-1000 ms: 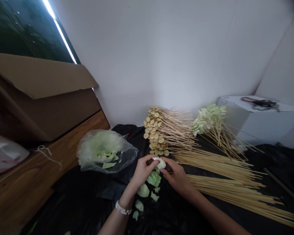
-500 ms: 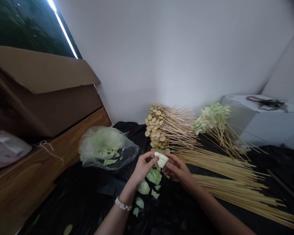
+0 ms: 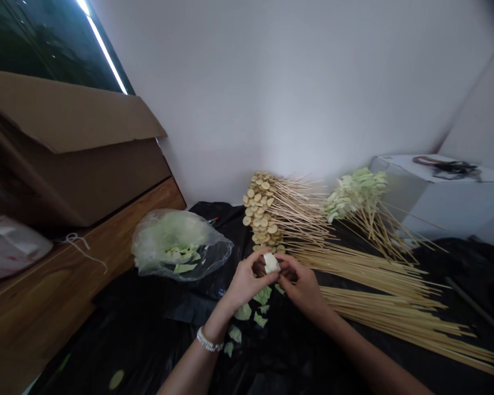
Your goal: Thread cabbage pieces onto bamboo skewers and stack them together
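Left hand [image 3: 243, 281] and right hand [image 3: 304, 284] pinch a cabbage piece [image 3: 271, 263] from opposite sides, lower centre of frame, apparently for steadiness; loose leaves [image 3: 263, 295] lie just below, presumably for easy reach.

Prob. a makeshift food-prep corner, bldg type unclear: veg bag [image 3: 158, 241] on black sheet [image 3: 148, 334]; leaf piece [image 3: 271, 263] & skewers [image 3: 261, 211] of sliced veg R of bag; box [image 3: 119, 173] L of bag, wall [image 3: 247, 82] behind it.

Relative to skewered slices [image 3: 260, 211]: bag [image 3: 146, 247] at left, leafy skewers [image 3: 356, 189] at right, loose leaves [image 3: 243, 312] nearer to me, wall [image 3: 271, 99] behind.
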Available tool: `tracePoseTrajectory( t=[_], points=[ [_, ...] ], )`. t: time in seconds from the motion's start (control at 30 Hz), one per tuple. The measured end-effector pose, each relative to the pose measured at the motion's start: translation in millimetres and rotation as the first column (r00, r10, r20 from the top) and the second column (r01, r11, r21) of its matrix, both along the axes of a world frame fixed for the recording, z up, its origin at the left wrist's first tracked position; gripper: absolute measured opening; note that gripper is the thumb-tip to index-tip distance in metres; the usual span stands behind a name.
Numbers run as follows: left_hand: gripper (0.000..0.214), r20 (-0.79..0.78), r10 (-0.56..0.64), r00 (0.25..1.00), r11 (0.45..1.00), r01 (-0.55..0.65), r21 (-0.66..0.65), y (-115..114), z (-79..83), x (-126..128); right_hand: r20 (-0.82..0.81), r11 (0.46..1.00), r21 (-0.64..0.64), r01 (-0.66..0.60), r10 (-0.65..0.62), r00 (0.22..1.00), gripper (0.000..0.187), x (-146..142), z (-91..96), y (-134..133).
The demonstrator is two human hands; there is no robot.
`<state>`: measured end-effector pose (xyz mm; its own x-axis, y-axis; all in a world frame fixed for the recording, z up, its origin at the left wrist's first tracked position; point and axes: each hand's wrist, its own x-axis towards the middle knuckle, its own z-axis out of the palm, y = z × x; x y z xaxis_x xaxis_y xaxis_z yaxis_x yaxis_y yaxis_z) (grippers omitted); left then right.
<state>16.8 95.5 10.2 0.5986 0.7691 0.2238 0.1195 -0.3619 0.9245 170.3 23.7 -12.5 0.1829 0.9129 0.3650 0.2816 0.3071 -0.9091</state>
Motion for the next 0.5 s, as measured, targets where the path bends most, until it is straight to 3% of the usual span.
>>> tracePoseTrajectory(
  t=[0.23,0.5],
  points=[
    [0.056,0.0,-0.026,1.0,1.0,0.026,-0.017,1.4,-1.7,-2.2,0.048,0.997,-0.033,-0.07,0.071,0.996,0.043,5.5,4.1,1.8],
    [0.046,-0.056,-0.055,0.997,0.998,0.056,0.015,0.9,0.9,-2.6,-0.157,0.968,-0.099,-0.231,0.214,0.964,0.046,11.8,5.3,6.9]
  ],
)
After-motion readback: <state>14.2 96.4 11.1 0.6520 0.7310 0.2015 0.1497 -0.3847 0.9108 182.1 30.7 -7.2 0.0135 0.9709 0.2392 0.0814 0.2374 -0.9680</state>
